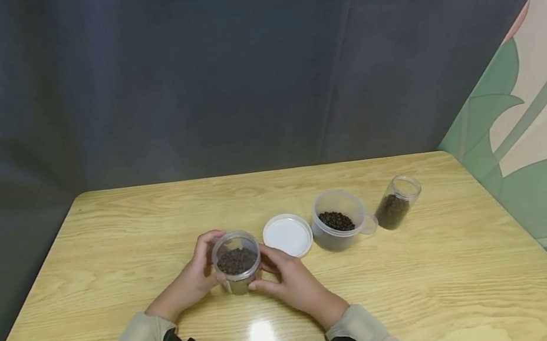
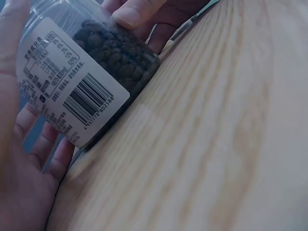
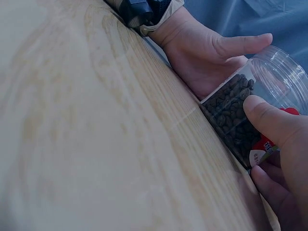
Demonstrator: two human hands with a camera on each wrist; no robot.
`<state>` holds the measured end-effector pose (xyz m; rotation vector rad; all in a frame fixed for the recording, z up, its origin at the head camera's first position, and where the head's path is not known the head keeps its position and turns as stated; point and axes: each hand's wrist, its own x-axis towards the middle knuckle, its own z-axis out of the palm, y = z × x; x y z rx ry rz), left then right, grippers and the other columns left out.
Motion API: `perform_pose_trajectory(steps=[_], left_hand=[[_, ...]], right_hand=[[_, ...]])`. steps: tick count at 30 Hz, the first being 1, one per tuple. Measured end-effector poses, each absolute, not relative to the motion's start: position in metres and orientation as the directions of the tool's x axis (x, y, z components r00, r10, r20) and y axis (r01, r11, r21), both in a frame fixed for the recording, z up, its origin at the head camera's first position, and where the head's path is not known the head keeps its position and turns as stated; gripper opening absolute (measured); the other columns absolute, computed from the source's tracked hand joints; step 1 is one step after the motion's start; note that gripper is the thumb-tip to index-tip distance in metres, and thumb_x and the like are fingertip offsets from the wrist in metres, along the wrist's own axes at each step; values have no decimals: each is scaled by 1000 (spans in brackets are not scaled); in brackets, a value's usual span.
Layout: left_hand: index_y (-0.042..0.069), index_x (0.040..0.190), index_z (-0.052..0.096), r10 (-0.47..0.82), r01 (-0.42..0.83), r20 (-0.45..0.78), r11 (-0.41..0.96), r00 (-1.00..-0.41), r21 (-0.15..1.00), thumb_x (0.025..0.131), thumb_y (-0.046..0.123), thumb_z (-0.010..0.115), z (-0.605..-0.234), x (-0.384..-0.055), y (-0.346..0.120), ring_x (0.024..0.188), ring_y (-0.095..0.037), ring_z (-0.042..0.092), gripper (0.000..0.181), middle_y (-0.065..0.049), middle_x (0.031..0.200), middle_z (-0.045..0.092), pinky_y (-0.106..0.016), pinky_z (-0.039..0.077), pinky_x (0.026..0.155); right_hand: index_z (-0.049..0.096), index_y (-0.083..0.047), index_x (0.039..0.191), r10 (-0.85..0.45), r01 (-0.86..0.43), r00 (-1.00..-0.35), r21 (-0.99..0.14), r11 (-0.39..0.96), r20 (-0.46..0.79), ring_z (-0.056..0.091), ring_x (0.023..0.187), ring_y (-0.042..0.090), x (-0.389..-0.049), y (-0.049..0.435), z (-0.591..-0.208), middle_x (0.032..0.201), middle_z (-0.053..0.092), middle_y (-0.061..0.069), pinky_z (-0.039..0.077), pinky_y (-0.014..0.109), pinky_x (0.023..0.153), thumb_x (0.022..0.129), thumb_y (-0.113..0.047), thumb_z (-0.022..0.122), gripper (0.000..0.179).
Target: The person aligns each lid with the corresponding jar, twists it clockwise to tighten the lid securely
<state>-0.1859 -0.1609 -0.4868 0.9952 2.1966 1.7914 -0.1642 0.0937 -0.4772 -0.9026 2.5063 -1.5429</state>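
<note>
A clear, lidless plastic jar (image 1: 241, 285) stands on the table between both hands, partly filled with dark brown beans (image 1: 236, 261) that look like coffee beans. My left hand (image 1: 196, 275) holds its left side, with the thumb near the rim. Round the right side, my right hand (image 1: 291, 281) grips the jar; in the right wrist view that thumb (image 3: 269, 118) presses on the wall. A white label with a barcode (image 2: 89, 99) shows in the left wrist view. Just right of the jar, a round white lid (image 1: 288, 236) lies flat.
Beyond the lid stands a translucent plastic cup (image 1: 335, 242) with a side handle, holding similar beans. Farther right is a taller clear jar (image 1: 392, 210), also partly filled and uncovered. A dark curtain (image 1: 246, 67) hangs behind the wooden table (image 1: 456, 273).
</note>
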Motion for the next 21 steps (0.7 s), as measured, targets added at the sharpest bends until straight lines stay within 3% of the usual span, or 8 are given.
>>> perform_pose_trajectory(steps=[4, 7, 9, 15, 18, 21], left_hand=[[13, 154, 19, 569, 409, 293, 83, -768, 909, 98, 58, 51, -486, -186, -162, 136, -45, 37, 79, -21, 148, 38, -67, 28, 109], [14, 156, 20, 581, 411, 291, 83, -760, 908, 101, 55, 48, -486, -186, -163, 138, -47, 36, 74, -21, 152, 37, -70, 27, 108], [15, 157, 20, 590, 404, 285, 76, -755, 912, 103, 53, 47, -485, -186, -164, 140, -47, 35, 71, -21, 153, 36, -64, 29, 111], [14, 158, 20, 603, 385, 279, 52, -747, 921, 108, 45, 44, -485, -187, -165, 140, -45, 35, 64, -22, 154, 36, -25, 33, 113], [13, 158, 20, 601, 385, 278, 55, -750, 921, 108, 44, 44, -486, -187, -165, 140, -46, 35, 63, -22, 155, 35, -22, 33, 111], [13, 158, 17, 600, 392, 280, 62, -750, 918, 107, 49, 42, -486, -187, -165, 137, -46, 37, 67, -23, 153, 34, -26, 36, 111]], right_hand=[[42, -6, 152, -508, -429, -831, -842, 328, 226, 54, 133, 23, -165, 94, -477, 152, 48, 13, 44, 23, 106, 89, -26, 79, 76], [42, -5, 153, -511, -428, -830, -843, 327, 223, 54, 133, 24, -165, 94, -477, 152, 47, 14, 44, 23, 106, 90, -26, 79, 76], [41, -5, 153, -512, -428, -830, -842, 328, 222, 55, 133, 24, -165, 94, -477, 151, 48, 14, 44, 23, 106, 90, -26, 78, 76], [41, -5, 153, -513, -432, -827, -843, 321, 229, 54, 133, 23, -164, 94, -476, 151, 48, 14, 44, 24, 106, 90, -25, 79, 76], [42, -5, 152, -513, -446, -823, -837, 317, 244, 55, 132, 25, -164, 94, -477, 151, 49, 15, 44, 25, 106, 90, -24, 79, 75], [42, -5, 152, -513, -448, -822, -836, 317, 246, 56, 131, 26, -164, 94, -478, 150, 49, 15, 45, 25, 106, 90, -24, 78, 75]])
